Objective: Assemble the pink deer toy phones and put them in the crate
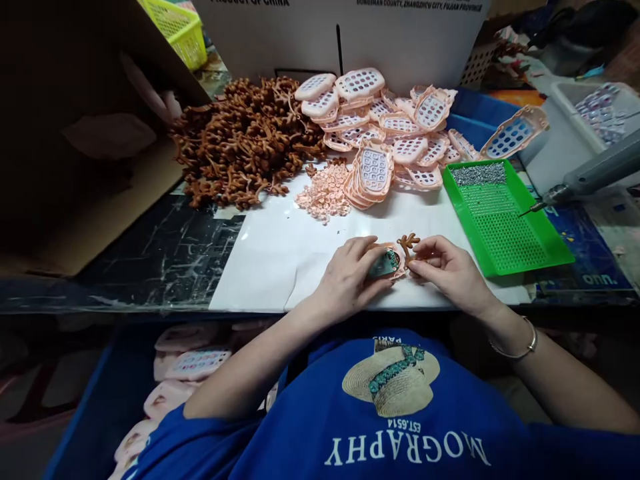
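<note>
My left hand point(356, 270) is closed around a pink plastic casing point(397, 272) with a green circuit board point(385, 262) inside it. Between the thumb and fingers of my right hand point(445, 270) is a brown antler-shaped piece point(409, 243), held at the right end of the casing. Whether the antler piece is seated in the casing I cannot tell. Both hands are low over a white sheet point(265, 267) near the table's front edge.
Behind are a heap of brown antler pieces point(250, 140), small pink parts point(327, 193) and stacked pink keypad shells point(375, 167). Right of my hands lies a green tray point(525, 233) of screws, with an electric screwdriver point(575, 183) over it. A cardboard box point(150, 207) stands left.
</note>
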A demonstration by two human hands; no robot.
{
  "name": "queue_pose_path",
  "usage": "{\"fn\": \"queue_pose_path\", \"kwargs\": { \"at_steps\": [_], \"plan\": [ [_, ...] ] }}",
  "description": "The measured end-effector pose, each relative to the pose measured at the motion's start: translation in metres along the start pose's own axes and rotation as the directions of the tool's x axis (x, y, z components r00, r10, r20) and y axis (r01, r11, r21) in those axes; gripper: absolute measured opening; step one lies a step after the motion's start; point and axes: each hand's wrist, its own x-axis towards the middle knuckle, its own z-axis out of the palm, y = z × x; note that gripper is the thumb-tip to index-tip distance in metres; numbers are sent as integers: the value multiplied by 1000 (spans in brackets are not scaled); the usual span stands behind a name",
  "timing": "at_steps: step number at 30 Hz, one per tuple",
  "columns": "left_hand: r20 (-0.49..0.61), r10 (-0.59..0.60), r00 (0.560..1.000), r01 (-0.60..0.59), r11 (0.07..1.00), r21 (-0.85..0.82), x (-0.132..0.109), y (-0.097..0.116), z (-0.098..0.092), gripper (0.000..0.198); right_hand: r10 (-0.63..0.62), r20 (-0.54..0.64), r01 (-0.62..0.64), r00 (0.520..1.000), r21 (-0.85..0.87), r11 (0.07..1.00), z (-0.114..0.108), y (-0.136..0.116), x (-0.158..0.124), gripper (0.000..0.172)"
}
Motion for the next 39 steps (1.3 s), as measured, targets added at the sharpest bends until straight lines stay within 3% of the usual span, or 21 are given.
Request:
{"fn": "queue_pose_path", "kwargs": {
  "at_steps": [8, 14, 19, 21, 23, 25, 27, 32, 39],
  "plan": [
    [13, -36, 999, 37, 997, -70, -3, -1, 4, 44, 24, -23, -24, 999, -7, 1000, 9, 12, 2, 31],
    [22, -30, 999, 32, 997, -71, -3, -1, 5, 43, -110, 44, 118, 993, -322, 939, 6, -1, 7, 16],
    [27, -27, 999, 29, 997, -78, -2, -2, 4, 41, -43, 163, 115, 986, -462, 879, -3, -7, 13, 21],
    [24, -20, 999, 22, 997, -75, -2, -2, 4, 40, -83, 94, 121, 992, -540, 833, -6, -4, 13, 24],
    [22, -5, 1000, 6, 998, -61, -3, -3, 5, 40, -200, -15, 152, 980, -598, 787, -6, -1, 15, 28],
    [20, 13, 1000, -12, 999, -48, -4, -4, 5, 40, -289, -40, 210, 956, -594, 777, -4, 3, 18, 29],
    [19, 18, 1000, -17, 999, -45, -4, -4, 6, 40, -308, 11, 265, 951, -534, 803, -2, 5, 22, 24],
    [30, 14, 999, -13, 998, -59, -4, -5, 7, 41, -284, 25, 271, 959, -382, 884, 0, 5, 27, 14],
    [68, -16, 998, 20, 998, -58, -4, -5, 6, 40, -201, 148, 246, 968, -433, 867, -3, -2, 36, 15]
  ]
}}
